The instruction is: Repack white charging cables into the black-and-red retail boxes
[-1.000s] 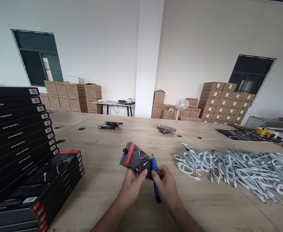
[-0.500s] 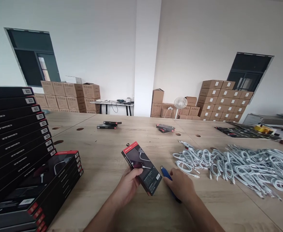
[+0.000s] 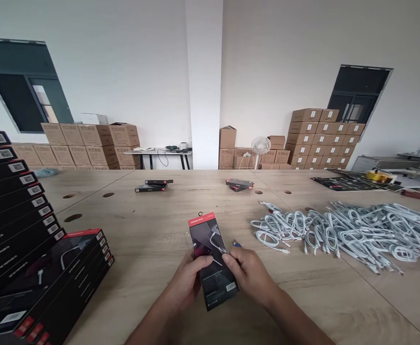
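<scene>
A slim black retail box (image 3: 217,282) with a red top band and a picture of a charging cable stands tilted in front of me. On its left edge my left hand (image 3: 185,282) is closed, thumb flat on the front face. From the right side my right hand (image 3: 252,275) grips it too, the thumb pressing near the middle. Just past my right knuckles shows the end of a blue tool (image 3: 236,244); the rest of it is hidden by the hand, and whether the hand touches it I cannot tell.
Stacks of similar black boxes (image 3: 76,282) rise at the left. Coiled white cables (image 3: 357,235) lie heaped on the right of the wooden table (image 3: 152,220). Two small groups of boxes (image 3: 151,186) (image 3: 239,185) sit farther back. Cartons (image 3: 95,134) line the wall.
My right hand has left the blue tool's body on the table and come to the box's right edge. The box has turned more upright, facing me. The view has shifted slightly right.
</scene>
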`<state>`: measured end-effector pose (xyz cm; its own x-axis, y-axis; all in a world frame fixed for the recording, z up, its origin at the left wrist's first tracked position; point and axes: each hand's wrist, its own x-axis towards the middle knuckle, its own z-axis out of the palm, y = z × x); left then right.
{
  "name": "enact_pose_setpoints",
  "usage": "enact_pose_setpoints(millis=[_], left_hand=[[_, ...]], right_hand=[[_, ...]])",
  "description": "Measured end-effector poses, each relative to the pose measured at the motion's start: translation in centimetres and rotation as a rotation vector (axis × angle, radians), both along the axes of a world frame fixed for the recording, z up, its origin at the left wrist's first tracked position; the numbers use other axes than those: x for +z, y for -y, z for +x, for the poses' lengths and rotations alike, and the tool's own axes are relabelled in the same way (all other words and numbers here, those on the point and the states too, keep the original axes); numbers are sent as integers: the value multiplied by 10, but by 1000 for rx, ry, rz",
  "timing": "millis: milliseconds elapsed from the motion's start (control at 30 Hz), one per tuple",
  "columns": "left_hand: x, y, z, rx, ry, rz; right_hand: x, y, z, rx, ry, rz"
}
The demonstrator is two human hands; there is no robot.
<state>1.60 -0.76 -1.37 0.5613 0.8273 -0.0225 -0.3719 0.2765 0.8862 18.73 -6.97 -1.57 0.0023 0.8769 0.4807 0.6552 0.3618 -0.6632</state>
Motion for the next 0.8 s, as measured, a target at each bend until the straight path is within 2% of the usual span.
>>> enact_pose_setpoints(millis=[233, 333, 633, 700, 800], left_hand=[[8, 6, 9, 149, -76, -172], [8, 6, 10, 181, -110, -171], [5, -1, -6, -88, -93, -6], [6, 1, -5, -83, -65, -17], [8, 4, 1, 7, -19, -103]], right_hand=[[-6, 1, -6, -84, 200, 130], [-10, -2, -6, -130, 251, 222], [-16, -5, -5, -162, 235, 274], [-15, -5, -5, -165, 226, 272], [-14, -5, -7, -166, 204, 263]])
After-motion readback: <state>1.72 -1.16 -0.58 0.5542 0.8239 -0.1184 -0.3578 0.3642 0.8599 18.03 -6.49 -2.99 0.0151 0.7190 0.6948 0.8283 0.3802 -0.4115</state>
